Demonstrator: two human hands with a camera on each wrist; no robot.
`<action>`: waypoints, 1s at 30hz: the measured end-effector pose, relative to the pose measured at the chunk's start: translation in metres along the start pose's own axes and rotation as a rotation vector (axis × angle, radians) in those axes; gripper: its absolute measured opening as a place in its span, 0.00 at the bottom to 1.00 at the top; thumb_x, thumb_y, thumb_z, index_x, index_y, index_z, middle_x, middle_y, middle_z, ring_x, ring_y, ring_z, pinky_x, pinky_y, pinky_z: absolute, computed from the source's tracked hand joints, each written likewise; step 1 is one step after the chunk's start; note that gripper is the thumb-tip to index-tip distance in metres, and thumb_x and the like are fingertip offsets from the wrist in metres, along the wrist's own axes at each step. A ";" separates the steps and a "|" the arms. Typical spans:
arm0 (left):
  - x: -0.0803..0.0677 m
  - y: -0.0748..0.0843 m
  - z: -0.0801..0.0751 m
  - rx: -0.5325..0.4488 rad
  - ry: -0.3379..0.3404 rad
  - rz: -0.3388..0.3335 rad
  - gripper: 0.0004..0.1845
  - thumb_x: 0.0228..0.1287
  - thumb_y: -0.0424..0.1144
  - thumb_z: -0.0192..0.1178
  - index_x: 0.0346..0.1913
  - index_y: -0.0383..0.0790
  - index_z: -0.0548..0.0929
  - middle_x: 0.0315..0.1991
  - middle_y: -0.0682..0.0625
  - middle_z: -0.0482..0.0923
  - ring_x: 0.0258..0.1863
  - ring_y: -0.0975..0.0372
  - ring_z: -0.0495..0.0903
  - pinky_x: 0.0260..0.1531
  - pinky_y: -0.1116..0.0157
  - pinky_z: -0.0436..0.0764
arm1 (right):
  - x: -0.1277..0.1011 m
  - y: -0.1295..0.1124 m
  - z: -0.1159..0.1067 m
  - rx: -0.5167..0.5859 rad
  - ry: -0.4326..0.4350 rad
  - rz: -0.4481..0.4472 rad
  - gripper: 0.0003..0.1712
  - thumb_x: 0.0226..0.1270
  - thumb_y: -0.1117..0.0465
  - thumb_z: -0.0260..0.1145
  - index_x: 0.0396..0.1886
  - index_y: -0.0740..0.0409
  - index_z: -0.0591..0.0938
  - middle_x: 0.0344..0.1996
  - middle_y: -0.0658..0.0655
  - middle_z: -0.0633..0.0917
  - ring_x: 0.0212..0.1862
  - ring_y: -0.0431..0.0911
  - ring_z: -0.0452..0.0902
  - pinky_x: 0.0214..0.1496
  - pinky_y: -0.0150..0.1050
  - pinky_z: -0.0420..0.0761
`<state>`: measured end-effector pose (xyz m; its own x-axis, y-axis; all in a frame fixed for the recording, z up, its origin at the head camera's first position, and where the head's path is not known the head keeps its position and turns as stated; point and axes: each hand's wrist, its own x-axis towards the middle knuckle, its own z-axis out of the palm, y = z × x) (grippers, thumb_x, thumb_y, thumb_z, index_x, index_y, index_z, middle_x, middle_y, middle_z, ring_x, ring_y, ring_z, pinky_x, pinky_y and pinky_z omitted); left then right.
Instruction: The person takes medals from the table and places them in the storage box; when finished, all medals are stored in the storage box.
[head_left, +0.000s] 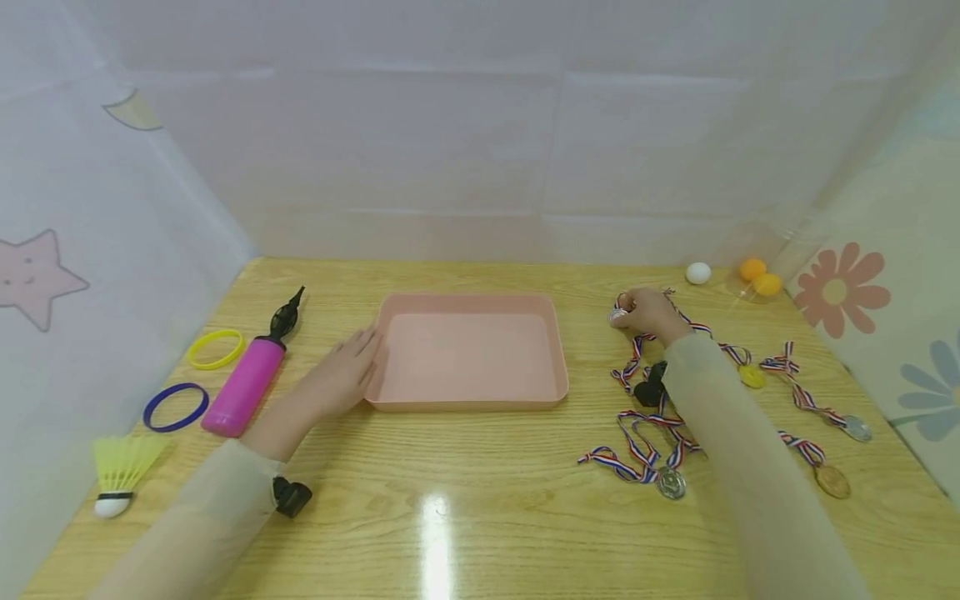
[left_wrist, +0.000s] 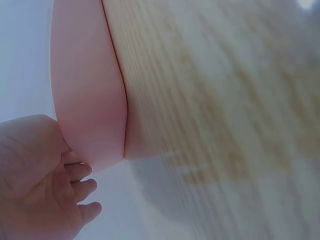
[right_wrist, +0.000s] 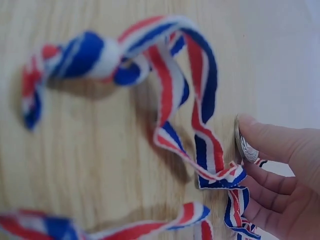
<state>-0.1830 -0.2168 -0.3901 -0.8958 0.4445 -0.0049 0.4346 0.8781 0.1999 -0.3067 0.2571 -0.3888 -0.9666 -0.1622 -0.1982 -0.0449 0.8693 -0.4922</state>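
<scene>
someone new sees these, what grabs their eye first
Probably the wide pink tray in the middle of the wooden table, with the left grip at its left edge. The bright pink pump to its left likely comes next. On the right, medals with red, white and blue ribbons lie spread out, and the right grip pinches a silver medal.

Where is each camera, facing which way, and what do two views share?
Head: on the head, facing forward and down at the table; left hand, right hand, both sleeves show.
Left wrist: on that wrist, facing the pink tray and table; left hand shows.
Right wrist: on that wrist, facing striped ribbons and a medal; right hand shows.
Head and left wrist share the pink tray.
</scene>
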 end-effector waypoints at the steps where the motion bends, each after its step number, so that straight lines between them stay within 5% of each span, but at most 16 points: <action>1: -0.002 0.001 0.001 0.001 0.001 0.000 0.27 0.71 0.33 0.41 0.67 0.21 0.52 0.68 0.30 0.47 0.66 0.40 0.47 0.62 0.42 0.51 | 0.000 0.000 0.000 -0.008 -0.001 0.003 0.19 0.59 0.55 0.67 0.31 0.63 0.68 0.28 0.59 0.69 0.30 0.51 0.62 0.29 0.42 0.64; 5: -0.008 0.005 0.001 0.001 0.002 0.001 0.27 0.71 0.34 0.41 0.67 0.22 0.52 0.67 0.30 0.48 0.66 0.40 0.48 0.62 0.43 0.51 | 0.002 0.005 0.001 0.027 -0.002 -0.018 0.20 0.58 0.53 0.68 0.39 0.62 0.72 0.37 0.63 0.74 0.36 0.55 0.67 0.33 0.45 0.71; 11: -0.018 0.013 -0.002 -0.015 0.003 0.007 0.26 0.71 0.33 0.41 0.66 0.21 0.53 0.67 0.29 0.48 0.66 0.40 0.46 0.62 0.42 0.50 | -0.010 -0.001 -0.004 0.174 0.023 0.020 0.15 0.69 0.59 0.55 0.46 0.66 0.73 0.47 0.69 0.73 0.43 0.58 0.70 0.37 0.45 0.74; 16: -0.023 0.017 -0.004 -0.010 0.003 0.013 0.26 0.71 0.34 0.41 0.66 0.21 0.54 0.67 0.29 0.49 0.66 0.40 0.48 0.62 0.43 0.50 | -0.022 -0.007 -0.014 0.324 0.022 -0.008 0.17 0.70 0.62 0.54 0.51 0.72 0.69 0.46 0.69 0.75 0.38 0.53 0.74 0.39 0.45 0.76; 22: -0.026 0.019 -0.006 -0.013 -0.005 0.010 0.26 0.71 0.35 0.42 0.66 0.22 0.54 0.67 0.30 0.49 0.66 0.40 0.49 0.62 0.42 0.51 | -0.030 -0.007 -0.029 0.594 0.013 -0.059 0.19 0.69 0.65 0.55 0.55 0.71 0.66 0.37 0.54 0.79 0.30 0.40 0.74 0.42 0.40 0.78; 30: -0.026 0.014 -0.005 -0.055 -0.034 0.001 0.27 0.72 0.36 0.41 0.68 0.25 0.52 0.69 0.32 0.47 0.67 0.41 0.46 0.63 0.44 0.49 | -0.050 -0.017 -0.053 1.024 -0.052 -0.215 0.16 0.67 0.71 0.56 0.47 0.51 0.82 0.37 0.50 0.80 0.34 0.40 0.74 0.33 0.28 0.77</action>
<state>-0.1542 -0.2168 -0.3818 -0.8913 0.4518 -0.0378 0.4288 0.8672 0.2531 -0.2710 0.2752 -0.3259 -0.9504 -0.3077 -0.0459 0.0441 0.0128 -0.9989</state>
